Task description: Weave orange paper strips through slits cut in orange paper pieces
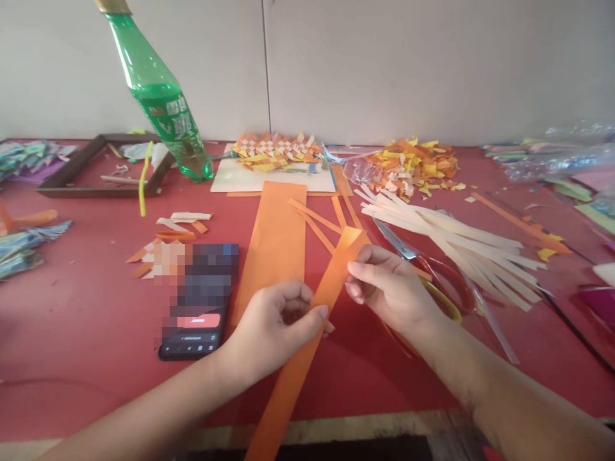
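A long orange paper strip [300, 365] slants up from the bottom edge between both hands. My left hand [281, 326] pinches it about midway, thumb on top. Near its upper end, my right hand [384, 278] grips the same strip between thumb and fingers. Behind my left hand lies a wider orange paper sheet [276, 237] on the red table. Thin orange strips [317, 221] rest just beyond the held strip. To the right of my right hand are scissors [396, 240], partly hidden by that hand, and a fan of pale paper strips [461, 243].
A phone [206, 301] lies left of my left hand. Further back stand a tilted-looking green bottle [168, 115] and a dark frame [52, 186]. Folded orange and white paper pieces [273, 150] sit on a white board [225, 179], beside a pile of yellow-orange pieces [418, 166].
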Tool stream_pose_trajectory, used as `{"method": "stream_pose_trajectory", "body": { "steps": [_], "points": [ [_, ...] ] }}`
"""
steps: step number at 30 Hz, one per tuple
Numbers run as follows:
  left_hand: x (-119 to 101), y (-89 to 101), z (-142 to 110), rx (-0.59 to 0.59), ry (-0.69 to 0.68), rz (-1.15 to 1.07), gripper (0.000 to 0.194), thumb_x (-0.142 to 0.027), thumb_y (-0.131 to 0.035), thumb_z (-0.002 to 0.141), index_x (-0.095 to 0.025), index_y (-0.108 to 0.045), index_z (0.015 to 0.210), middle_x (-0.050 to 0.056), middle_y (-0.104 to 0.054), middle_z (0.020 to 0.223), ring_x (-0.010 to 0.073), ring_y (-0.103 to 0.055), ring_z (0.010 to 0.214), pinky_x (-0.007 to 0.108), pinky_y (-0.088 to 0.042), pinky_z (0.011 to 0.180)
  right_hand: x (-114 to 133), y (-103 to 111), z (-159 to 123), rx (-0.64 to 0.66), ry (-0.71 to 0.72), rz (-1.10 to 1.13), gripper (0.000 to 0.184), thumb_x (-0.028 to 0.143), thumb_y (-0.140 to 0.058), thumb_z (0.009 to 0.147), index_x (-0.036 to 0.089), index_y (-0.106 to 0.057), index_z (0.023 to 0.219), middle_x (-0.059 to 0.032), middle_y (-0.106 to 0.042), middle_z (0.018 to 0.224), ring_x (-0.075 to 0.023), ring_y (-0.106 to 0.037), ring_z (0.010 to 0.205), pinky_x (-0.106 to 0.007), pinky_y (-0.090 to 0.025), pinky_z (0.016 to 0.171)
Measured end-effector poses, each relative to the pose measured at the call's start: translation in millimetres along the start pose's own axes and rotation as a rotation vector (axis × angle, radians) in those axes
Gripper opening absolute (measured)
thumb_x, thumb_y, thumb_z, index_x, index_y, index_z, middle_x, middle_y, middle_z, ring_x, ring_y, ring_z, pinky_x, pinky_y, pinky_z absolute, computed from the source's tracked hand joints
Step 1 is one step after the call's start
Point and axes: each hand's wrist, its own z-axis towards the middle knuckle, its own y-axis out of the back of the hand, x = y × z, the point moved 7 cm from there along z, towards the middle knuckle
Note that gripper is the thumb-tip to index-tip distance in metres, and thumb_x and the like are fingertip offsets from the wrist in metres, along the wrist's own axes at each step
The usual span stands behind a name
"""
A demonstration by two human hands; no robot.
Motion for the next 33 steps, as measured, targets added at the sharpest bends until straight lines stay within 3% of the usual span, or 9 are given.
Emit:
{"method": "stream_pose_trajectory", "body": {
  "steps": [8, 14, 20, 26, 33],
  "points": [
    [-10.9, -2.8, 0.4, 0.026, -0.095, 0.118, 0.029, -0.038, -0.054, 0.095, -0.016, -0.069, 0.084, 0.005, -0.077, 0.086, 0.0156, -0.071, 0.082, 0.024, -0.053, 0.076, -16.2, -13.4, -9.4, 0.160, -0.050, -0.088, 0.016, 0.031, -0.077, 0.079, 0.017, -0.070, 0.076, 0.0010, -0.065, 0.059, -0.0096, -0.060, 0.051, -0.021, -0.048, 0.046],
    [-13.4, -4.1, -1.4, 0.025, -0.089, 0.195, 0.026, -0.034, -0.055, 0.095, -0.016, -0.070, 0.085, 0.003, -0.077, 0.081, 0.0134, -0.072, 0.078, 0.020, -0.053, 0.072, -16.2, -5.4, -8.5, 0.059, -0.023, -0.132, 0.020, 0.029, -0.080, 0.076, 0.017, -0.067, 0.064, 0.0033, -0.060, 0.051, -0.0075, -0.054, 0.043, -0.019, -0.042, 0.040],
    [-13.1, -4.8, -2.0, 0.027, -0.080, 0.169, 0.025, -0.034, -0.054, 0.095, -0.016, -0.069, 0.088, 0.004, -0.078, 0.084, 0.0144, -0.073, 0.081, 0.022, -0.054, 0.076, -16.2, -7.4, -8.0, 0.048, -0.057, -0.092, 0.026, 0.029, -0.082, 0.072, 0.017, -0.064, 0.059, 0.0041, -0.058, 0.047, -0.0066, -0.052, 0.041, -0.016, -0.038, 0.037],
    [-6.8, -2.5, -0.8, -0.003, -0.021, 0.127, 0.024, -0.036, -0.056, 0.093, -0.017, -0.067, 0.084, 0.004, -0.077, 0.080, 0.0154, -0.073, 0.076, 0.024, -0.054, 0.073, -17.2, -6.4, -8.5, 0.076, -0.060, -0.072, 0.018, 0.023, -0.082, 0.072, 0.017, -0.067, 0.063, 0.0033, -0.062, 0.054, -0.0072, -0.056, 0.044, -0.017, -0.042, 0.040],
    [-1.5, -1.1, -1.7, -0.013, 0.017, 0.100, 0.023, -0.037, -0.059, 0.091, -0.019, -0.062, 0.078, 0.004, -0.077, 0.079, 0.0170, -0.074, 0.078, 0.025, -0.054, 0.072, -15.9, -3.4, -8.1, 0.040, -0.072, -0.050, 0.021, 0.028, -0.082, 0.072, 0.017, -0.067, 0.062, 0.0029, -0.062, 0.053, -0.0066, -0.055, 0.043, -0.016, -0.042, 0.039]
  ]
}}
